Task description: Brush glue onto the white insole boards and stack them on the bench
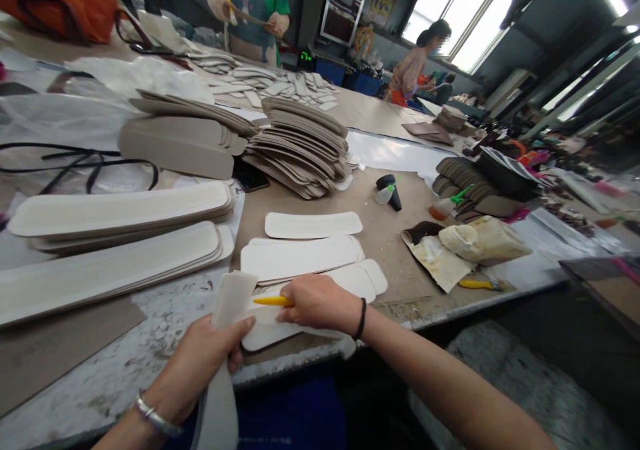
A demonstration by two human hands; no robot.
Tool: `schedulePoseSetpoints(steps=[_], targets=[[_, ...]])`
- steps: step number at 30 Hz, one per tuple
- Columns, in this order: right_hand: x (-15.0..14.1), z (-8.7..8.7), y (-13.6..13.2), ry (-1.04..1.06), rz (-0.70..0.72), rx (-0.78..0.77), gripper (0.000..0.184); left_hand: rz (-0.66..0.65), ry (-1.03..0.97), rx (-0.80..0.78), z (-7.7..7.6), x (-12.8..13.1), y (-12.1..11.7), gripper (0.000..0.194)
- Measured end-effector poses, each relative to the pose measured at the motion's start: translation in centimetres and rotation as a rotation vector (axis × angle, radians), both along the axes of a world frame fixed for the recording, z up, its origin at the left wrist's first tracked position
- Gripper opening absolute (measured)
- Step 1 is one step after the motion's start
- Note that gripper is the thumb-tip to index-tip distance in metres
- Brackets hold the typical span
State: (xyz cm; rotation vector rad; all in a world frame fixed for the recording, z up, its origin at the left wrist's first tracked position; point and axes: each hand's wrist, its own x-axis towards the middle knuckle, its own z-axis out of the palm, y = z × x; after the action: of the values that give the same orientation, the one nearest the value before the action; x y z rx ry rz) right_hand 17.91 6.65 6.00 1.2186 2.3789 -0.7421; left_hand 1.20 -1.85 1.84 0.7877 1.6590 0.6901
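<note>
My left hand (210,350) is closed round a long off-white strip (235,297), thumb on its face; the strip hangs down past the table edge. My right hand (317,303) is closed on a yellow-handled tool (273,301), whose tapered yellow end points left towards the strip. Its other end is hidden by the hand. Beneath and beyond the right hand lie overlapping white rounded pieces (300,257). A single white piece (313,225) lies just behind them.
To the left are long white-topped stacks (120,203). Brown-grey piles (300,147) stand behind. A black holder (393,193), a bottle with a green nozzle (447,205), a stained wrapped bundle (480,240) and a yellow brush (480,284) lie right. Across the table, a person in green (250,10) handles a strip.
</note>
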Motion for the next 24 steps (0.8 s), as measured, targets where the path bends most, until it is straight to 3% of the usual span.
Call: schedulePoseSetpoints(steps=[5,8,14,24], targets=[[8.8,0.5,0.0,0.03,-0.327,0.013,0.021,0.028,0.002,-0.023,0.2,-0.2,-0.5,0.046],[12.3,-0.2,-0.2,0.076,-0.432,0.09,0.02,0.002,0.029,-0.057,-0.3,-0.4,-0.5,0.049],[11.8,-1.2,-0.9,-0.098,-0.497,0.217,0.027,-0.092,0.156,-0.075,-1.7,-1.0,-0.2,0.047],[11.1,-1.5,-0.8,-0.131,-0.479,0.205,0.027,-0.062,0.268,-0.137,-3.1,-1.2,-0.2,0.047]])
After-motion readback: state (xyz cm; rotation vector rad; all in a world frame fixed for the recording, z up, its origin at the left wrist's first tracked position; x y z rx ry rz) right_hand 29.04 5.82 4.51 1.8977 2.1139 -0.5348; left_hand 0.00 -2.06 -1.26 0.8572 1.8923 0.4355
